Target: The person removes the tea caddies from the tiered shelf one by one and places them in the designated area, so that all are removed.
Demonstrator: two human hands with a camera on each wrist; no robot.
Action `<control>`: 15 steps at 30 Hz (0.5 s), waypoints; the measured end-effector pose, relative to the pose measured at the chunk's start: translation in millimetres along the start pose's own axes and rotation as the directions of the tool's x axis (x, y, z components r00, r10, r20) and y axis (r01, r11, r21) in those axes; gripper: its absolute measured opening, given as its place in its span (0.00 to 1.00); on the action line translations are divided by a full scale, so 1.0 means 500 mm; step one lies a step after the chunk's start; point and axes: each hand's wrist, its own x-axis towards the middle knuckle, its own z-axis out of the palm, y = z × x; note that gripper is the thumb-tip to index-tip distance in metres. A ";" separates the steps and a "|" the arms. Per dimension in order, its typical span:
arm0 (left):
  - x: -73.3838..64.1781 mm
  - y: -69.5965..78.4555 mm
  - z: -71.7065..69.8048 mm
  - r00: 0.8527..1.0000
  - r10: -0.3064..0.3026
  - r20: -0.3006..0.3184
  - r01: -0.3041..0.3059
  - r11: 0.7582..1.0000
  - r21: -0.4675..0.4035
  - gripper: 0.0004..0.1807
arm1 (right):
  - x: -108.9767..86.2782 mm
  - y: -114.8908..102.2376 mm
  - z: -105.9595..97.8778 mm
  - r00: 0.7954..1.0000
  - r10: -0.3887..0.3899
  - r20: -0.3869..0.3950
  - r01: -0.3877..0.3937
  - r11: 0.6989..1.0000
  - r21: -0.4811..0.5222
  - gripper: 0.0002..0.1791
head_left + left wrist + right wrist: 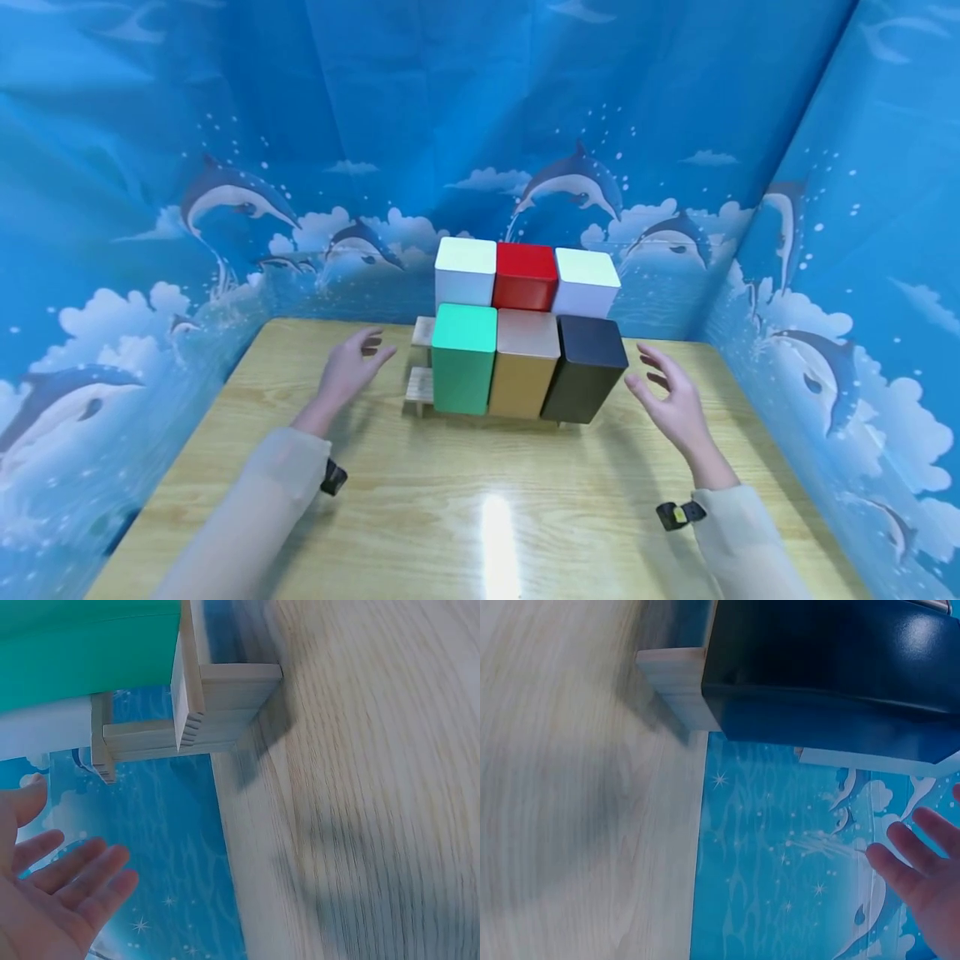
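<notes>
Two rows of upright rectangular boxes stand on a stepped wooden rack. In front are a green box, a gold-brown box and a black box. Behind them come a white box, a red box and a second white box. My left hand hovers left of the rack, fingers relaxed, nothing in it. To the right of the black box, my right hand is also held in the air, loosely bent and apart from the box. Both wrist views show spread fingers.
The rack stands toward the back of a light wooden table. A blue curtain printed with dolphins and clouds hangs behind the table and along its sides. A bright light reflection lies on the table's front middle.
</notes>
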 end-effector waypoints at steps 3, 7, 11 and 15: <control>0.012 0.001 0.006 1.000 0.003 -0.012 -0.004 0.999 -0.049 0.29 | 0.007 -0.029 0.003 0.999 -0.019 0.032 0.018 1.000 0.023 0.28; 0.026 0.005 0.015 1.000 0.015 -0.022 -0.017 0.996 -0.089 0.26 | 0.014 -0.057 0.006 0.996 -0.020 0.084 0.016 0.999 0.045 0.30; 0.038 0.007 0.023 1.000 0.012 -0.014 -0.014 0.990 -0.144 0.24 | 0.021 -0.062 0.009 0.993 -0.019 0.118 0.008 0.996 0.086 0.32; 0.053 0.000 0.035 1.000 -0.017 0.003 0.017 0.974 -0.225 0.23 | 0.029 -0.060 0.012 0.990 -0.012 0.141 -0.003 0.994 0.105 0.32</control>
